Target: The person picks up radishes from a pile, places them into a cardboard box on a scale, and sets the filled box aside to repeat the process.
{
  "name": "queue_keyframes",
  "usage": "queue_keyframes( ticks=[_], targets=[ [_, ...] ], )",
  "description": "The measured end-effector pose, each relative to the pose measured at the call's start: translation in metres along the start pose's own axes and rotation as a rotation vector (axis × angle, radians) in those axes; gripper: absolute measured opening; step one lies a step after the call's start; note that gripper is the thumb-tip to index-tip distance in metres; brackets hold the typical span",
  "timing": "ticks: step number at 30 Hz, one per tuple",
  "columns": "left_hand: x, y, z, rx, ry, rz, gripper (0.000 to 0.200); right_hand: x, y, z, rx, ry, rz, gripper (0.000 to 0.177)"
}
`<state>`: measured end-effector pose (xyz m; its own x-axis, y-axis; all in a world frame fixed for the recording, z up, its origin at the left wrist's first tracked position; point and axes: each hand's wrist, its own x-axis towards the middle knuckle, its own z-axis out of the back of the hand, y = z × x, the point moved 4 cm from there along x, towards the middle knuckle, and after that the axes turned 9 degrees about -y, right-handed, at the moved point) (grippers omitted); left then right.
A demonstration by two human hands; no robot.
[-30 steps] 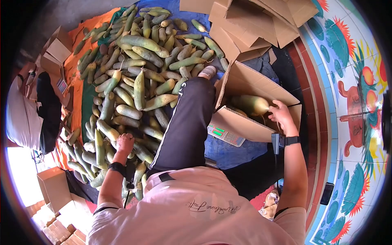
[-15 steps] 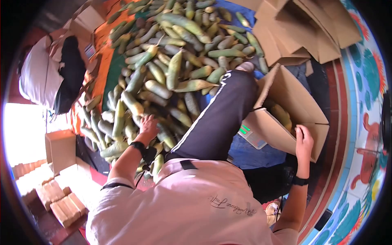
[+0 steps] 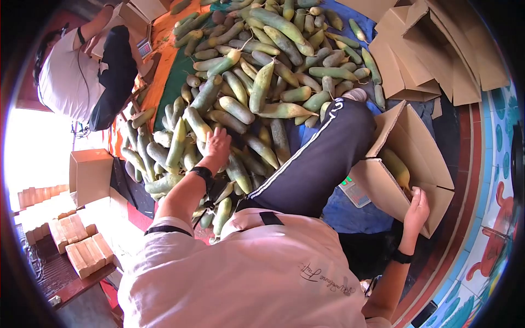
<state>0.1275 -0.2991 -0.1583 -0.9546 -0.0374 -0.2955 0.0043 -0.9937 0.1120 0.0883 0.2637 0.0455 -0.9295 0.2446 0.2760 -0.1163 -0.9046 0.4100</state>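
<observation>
Many green radish-like vegetables [image 3: 235,109] lie heaped on the ground in front of me. My left hand [image 3: 217,146] rests on the heap with fingers spread, touching the vegetables beside a pale yellow-ended one [image 3: 197,123]. On the right stands an open cardboard box [image 3: 421,147], with a yellow-green vegetable [image 3: 395,167] inside. My right hand [image 3: 416,210] is at the box's near edge, its fingers extended close together near the vegetable's tip and holding nothing that I can see. A scale [image 3: 355,192] with a green display is partly hidden beneath the box.
Flattened cardboard boxes [image 3: 404,54] lie at the upper right. Another person [image 3: 74,82] sits at the upper left near a small scale [image 3: 144,48]. A cardboard box [image 3: 90,176] and stacked wrapped bundles [image 3: 89,255] are at the left. My bent leg [image 3: 322,158] lies between heap and box.
The whole view has shifted, with the scene moving right. My right hand's fingers, bent at the box edge before, are now straighter. The other person's arm is now raised toward a box.
</observation>
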Motion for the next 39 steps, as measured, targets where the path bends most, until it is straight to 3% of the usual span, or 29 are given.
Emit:
queue_keyframes(
  ticks=[3, 4, 7, 12, 14, 16, 20, 22, 23, 24, 26, 27, 28, 30, 32, 34, 36, 37, 38, 39],
  targets=[
    [0.003, 0.032, -0.003, 0.102, -0.215, 0.144, 0.043, 0.0, 0.001, -0.001, -0.012, -0.003, -0.013, 0.034],
    [0.0, 0.035, 0.016, 0.034, -0.078, 0.216, 0.049, 0.001, 0.0, -0.001, -0.018, -0.008, -0.021, 0.035],
    [-0.006, 0.04, 0.02, 0.052, -0.098, 0.249, 0.055, 0.001, -0.001, -0.001, -0.016, -0.009, -0.019, 0.034],
    [-0.01, 0.052, 0.014, -0.085, -0.125, 0.563, 0.062, -0.001, -0.001, -0.002, -0.024, -0.011, -0.018, 0.034],
    [-0.01, 0.067, 0.002, -0.062, -0.242, 0.633, 0.066, -0.001, -0.002, -0.001, -0.035, -0.012, -0.004, 0.033],
    [-0.015, 0.072, -0.003, -0.212, -0.266, 0.623, 0.064, -0.001, 0.002, -0.001, -0.016, -0.003, -0.013, 0.033],
    [-0.012, 0.078, -0.019, -0.222, -0.321, 0.643, 0.056, 0.0, 0.0, -0.001, -0.021, -0.019, -0.01, 0.034],
    [-0.013, 0.079, -0.011, -0.468, -0.326, 0.676, 0.044, 0.0, 0.002, -0.001, -0.068, -0.022, -0.015, 0.034],
    [-0.011, 0.086, -0.019, -0.581, -0.522, 0.602, 0.034, -0.001, 0.004, 0.0, -0.067, -0.028, -0.018, 0.034],
    [-0.006, 0.094, -0.032, -0.581, -0.526, 0.597, 0.034, -0.001, 0.006, 0.001, -0.074, -0.025, -0.009, 0.034],
    [0.002, 0.107, -0.031, -0.708, -0.829, 0.492, 0.034, 0.0, 0.008, 0.001, -0.077, -0.027, 0.001, 0.034],
    [0.01, 0.118, -0.042, -1.023, -0.665, 0.637, 0.033, 0.0, 0.008, 0.001, -0.073, -0.024, 0.008, 0.035],
    [0.006, 0.114, -0.024, -1.023, -0.671, 0.634, 0.033, 0.0, 0.007, 0.001, -0.07, -0.021, 0.016, 0.035],
    [0.0, 0.085, 0.027, -1.823, -0.475, 0.753, 0.029, 0.0, 0.001, -0.002, -0.06, -0.032, -0.001, 0.034],
    [0.007, 0.065, 0.049, -1.998, -0.444, 0.543, 0.03, 0.0, -0.004, -0.003, -0.057, -0.047, -0.023, 0.034],
    [0.012, 0.04, 0.086, -1.304, -0.71, 0.016, 0.031, 0.0, -0.001, -0.002, -0.032, -0.04, 0.019, 0.032],
    [0.006, -0.004, 0.149, -2.199, -0.294, 0.203, 0.033, 0.002, 0.007, 0.003, 0.024, -0.038, 0.008, 0.026],
    [0.005, -0.02, 0.171, -2.201, -0.242, 0.05, 0.034, 0.002, 0.02, 0.009, 0.129, -0.057, 0.059, 0.023],
    [-0.003, -0.038, 0.203, -2.177, -0.166, 0.021, 0.034, 0.001, 0.033, 0.015, 0.234, -0.078, 0.109, 0.02],
    [-0.005, -0.054, 0.222, -2.176, -0.1, -0.083, 0.035, -0.002, 0.047, 0.019, 0.331, -0.021, 0.049, 0.024]
  ],
)
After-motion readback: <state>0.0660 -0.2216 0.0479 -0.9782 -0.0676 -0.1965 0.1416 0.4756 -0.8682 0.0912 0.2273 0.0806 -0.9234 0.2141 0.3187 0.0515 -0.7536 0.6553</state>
